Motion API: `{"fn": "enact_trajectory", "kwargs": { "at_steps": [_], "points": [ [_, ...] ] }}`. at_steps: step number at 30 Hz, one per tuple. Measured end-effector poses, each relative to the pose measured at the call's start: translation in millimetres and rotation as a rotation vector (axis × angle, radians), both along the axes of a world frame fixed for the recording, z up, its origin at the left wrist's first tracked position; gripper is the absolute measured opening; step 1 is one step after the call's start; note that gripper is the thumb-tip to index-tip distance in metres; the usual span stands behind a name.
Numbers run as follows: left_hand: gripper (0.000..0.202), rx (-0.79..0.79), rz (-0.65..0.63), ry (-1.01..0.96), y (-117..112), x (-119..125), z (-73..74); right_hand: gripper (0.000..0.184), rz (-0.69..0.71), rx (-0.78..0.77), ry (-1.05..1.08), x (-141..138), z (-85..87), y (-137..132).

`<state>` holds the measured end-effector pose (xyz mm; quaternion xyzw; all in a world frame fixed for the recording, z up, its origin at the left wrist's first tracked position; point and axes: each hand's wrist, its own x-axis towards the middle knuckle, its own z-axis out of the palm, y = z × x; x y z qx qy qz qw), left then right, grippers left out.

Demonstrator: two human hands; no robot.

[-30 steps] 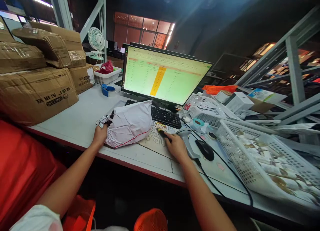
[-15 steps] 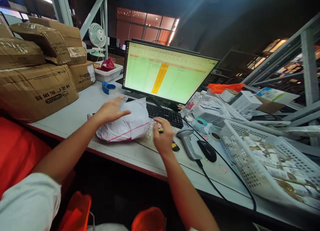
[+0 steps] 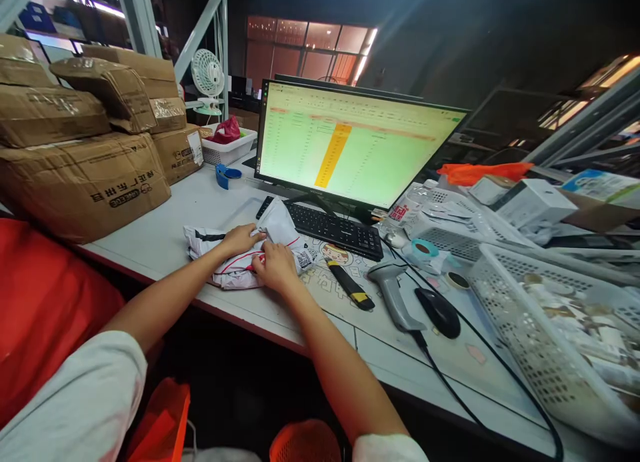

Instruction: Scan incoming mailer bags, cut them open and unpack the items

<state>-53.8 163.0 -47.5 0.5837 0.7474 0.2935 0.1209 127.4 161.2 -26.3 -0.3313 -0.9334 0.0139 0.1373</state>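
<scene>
White plastic mailer bag (image 3: 235, 274), crumpled and folded, with a thin red line and a black stripe on its glossy film, lying on the pale laminated table (image 3: 215, 205) in front of the keyboard. At far left, corrugated cardboard cartons (image 3: 80, 189) with creased, taped faces stand on the table, with soft red fabric (image 3: 45, 302) and a white cloth sleeve (image 3: 65, 395) below its edge. Farther back are a small white fan (image 3: 207, 74) with a round grille, a perforated white plastic basket (image 3: 230, 152) holding a red bag, and a blue tape dispenser (image 3: 225, 176). The left hand (image 3: 243, 241) lies open on the film, its fingers extended. The right hand (image 3: 274, 265) presses just beside it, fingers bent down and holding a fold. A black-and-white QR label (image 3: 304, 259) shows on the bag's right end. Next come a printed mat (image 3: 320, 282), a black-and-yellow utility knife (image 3: 350, 285), a black keyboard (image 3: 333, 227) below a flat monitor (image 3: 350, 142) showing a green spreadsheet, a grey barcode scanner (image 3: 393, 295), and a rounded black mouse (image 3: 439, 312). At far right is a tilted white lattice basket (image 3: 545, 335) of small packets.
</scene>
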Motion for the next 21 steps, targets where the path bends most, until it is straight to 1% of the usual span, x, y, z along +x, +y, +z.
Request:
{"fn": "enact_trajectory", "kwargs": {
  "at_steps": [3,5,8,12,14,16,18,21],
  "points": [
    [0.041,0.078,0.015,-0.032,-0.2,1.9,-4.3,0.045,-0.056,-0.06,-0.088,-6.7,10.1,3.1],
    [0.046,0.118,0.02,-0.05,-2.9,3.4,-7.6,0.045,-0.07,-0.085,-0.123,-8.4,12.8,2.9],
    [0.051,0.155,0.029,-0.072,-6.4,6.2,-11.7,0.043,-0.056,-0.095,-0.119,-8.1,12.4,-0.4],
    [0.054,0.192,0.11,-0.047,-4.4,10.8,-13.5,0.041,-0.065,-0.088,-0.111,-7.0,10.5,-11.9],
    [0.053,0.199,0.177,-0.019,0.0,11.7,-10.9,0.041,-0.058,-0.086,-0.116,-5.7,11.1,-21.5],
    [0.049,0.198,0.256,0.01,6.1,9.6,-4.7,0.041,-0.047,-0.088,-0.126,-2.3,12.5,-33.8],
    [0.043,0.189,0.321,0.043,13.6,3.6,4.0,0.041,-0.041,-0.089,-0.132,4.1,13.6,-48.4],
    [0.034,0.149,0.367,0.095,25.5,-10.7,15.5,0.042,-0.032,-0.092,-0.125,17.9,10.8,-72.1]
  ]
}}
